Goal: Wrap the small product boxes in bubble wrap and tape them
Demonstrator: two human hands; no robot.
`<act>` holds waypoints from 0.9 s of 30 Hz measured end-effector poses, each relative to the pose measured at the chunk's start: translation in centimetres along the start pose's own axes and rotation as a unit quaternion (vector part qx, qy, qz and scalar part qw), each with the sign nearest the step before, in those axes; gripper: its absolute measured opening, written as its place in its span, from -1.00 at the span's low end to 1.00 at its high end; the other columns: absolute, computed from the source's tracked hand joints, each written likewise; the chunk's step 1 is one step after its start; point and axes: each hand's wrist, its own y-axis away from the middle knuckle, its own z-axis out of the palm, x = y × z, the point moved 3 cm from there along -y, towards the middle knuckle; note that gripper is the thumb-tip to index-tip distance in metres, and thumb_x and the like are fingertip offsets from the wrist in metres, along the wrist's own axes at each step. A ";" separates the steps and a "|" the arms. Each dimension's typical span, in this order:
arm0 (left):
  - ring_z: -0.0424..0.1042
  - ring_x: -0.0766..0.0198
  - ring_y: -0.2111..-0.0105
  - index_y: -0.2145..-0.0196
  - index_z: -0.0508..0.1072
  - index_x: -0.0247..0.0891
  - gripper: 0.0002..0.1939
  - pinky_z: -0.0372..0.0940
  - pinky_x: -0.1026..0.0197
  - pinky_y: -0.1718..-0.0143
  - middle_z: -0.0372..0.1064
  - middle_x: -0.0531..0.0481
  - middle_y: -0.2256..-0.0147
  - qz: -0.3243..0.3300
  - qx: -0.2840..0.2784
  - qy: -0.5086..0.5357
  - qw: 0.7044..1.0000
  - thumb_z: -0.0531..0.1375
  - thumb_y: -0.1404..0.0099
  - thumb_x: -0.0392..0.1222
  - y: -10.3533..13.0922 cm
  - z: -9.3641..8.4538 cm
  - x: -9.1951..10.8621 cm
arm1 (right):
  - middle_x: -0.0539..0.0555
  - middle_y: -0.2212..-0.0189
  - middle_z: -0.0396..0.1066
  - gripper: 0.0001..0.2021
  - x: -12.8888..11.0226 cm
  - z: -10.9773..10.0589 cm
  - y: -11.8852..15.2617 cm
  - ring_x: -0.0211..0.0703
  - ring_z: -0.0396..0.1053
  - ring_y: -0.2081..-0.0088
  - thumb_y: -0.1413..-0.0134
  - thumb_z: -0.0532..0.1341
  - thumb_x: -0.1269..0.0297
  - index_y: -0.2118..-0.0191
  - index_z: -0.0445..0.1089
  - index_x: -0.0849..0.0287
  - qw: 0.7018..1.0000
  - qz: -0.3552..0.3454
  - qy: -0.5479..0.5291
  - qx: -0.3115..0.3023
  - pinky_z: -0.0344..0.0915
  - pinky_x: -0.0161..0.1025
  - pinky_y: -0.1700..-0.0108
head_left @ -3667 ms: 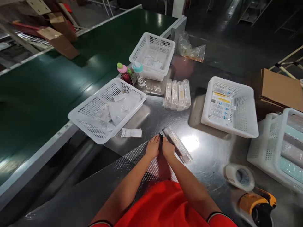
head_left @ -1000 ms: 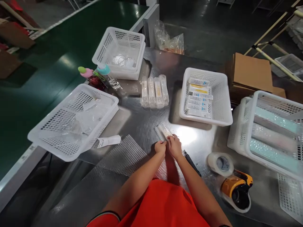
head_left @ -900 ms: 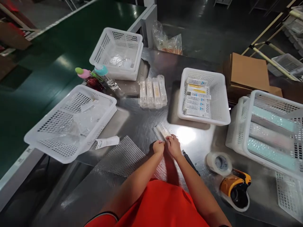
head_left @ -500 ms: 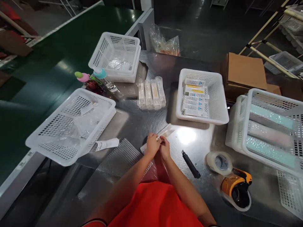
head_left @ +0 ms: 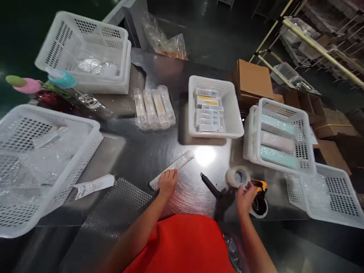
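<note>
My left hand (head_left: 168, 182) is closed over the lower part of a slim bubble-wrapped package (head_left: 182, 160), which lies slanted on the metal table. My right hand (head_left: 245, 200) is at the orange and black tape dispenser (head_left: 259, 204), its fingers bent together at the dispenser's near left side. What is between those fingers is too small to make out. Just behind that hand sits a roll of clear tape (head_left: 235, 177). A black utility knife (head_left: 210, 185) lies between my hands. Left of my left hand is a flat sheet of bubble wrap (head_left: 127, 197).
Several wrapped packages (head_left: 155, 108) lie in a row. A white basket (head_left: 239, 131) holds small boxes; another basket (head_left: 309, 159) holds teal and pink wrapped packages. At left stand a basket of plastic bags (head_left: 93, 127), a printed slip (head_left: 95, 186) and bottles (head_left: 61, 79).
Both hands were together on the package. My right hand has let go and moved right to the tape dispenser; my left stays on the package. The view has shifted right.
</note>
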 end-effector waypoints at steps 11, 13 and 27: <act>0.41 0.05 0.12 -0.08 0.45 -0.29 -0.58 0.31 0.02 0.10 0.47 -0.24 0.14 -0.011 0.037 0.065 0.997 -0.08 -0.42 -0.37 0.9 0.1 -0.4 | 0.34 0.42 0.47 -0.64 6.7 -3.0 1.8 0.32 0.47 0.27 -0.09 0.06 0.02 0.30 0.45 0.20 0.964 0.167 0.194 -0.079 0.33 0.10 0.27; 0.43 0.06 0.11 -0.02 0.49 -0.27 -0.62 0.32 0.03 0.07 0.48 -0.23 0.12 -0.006 0.053 0.096 0.994 -0.06 -0.42 -0.37 0.9 0.2 -0.7 | 0.23 0.54 0.40 -0.64 7.1 -5.7 2.6 0.27 0.44 0.38 -0.09 0.03 -0.06 0.39 0.39 0.09 0.967 0.185 0.164 -0.059 0.30 0.05 0.37; 0.46 0.16 0.20 0.30 0.54 -0.20 -0.62 0.35 0.08 0.10 0.50 -0.11 0.34 -0.016 0.088 0.122 0.988 -0.07 -0.48 -0.25 0.4 0.0 -1.1 | -0.06 0.68 0.18 -0.46 -19.7 2.1 6.7 -0.27 0.11 0.59 0.07 0.13 -0.31 0.61 0.24 0.13 0.914 -0.079 -0.285 -0.279 0.07 -0.31 0.56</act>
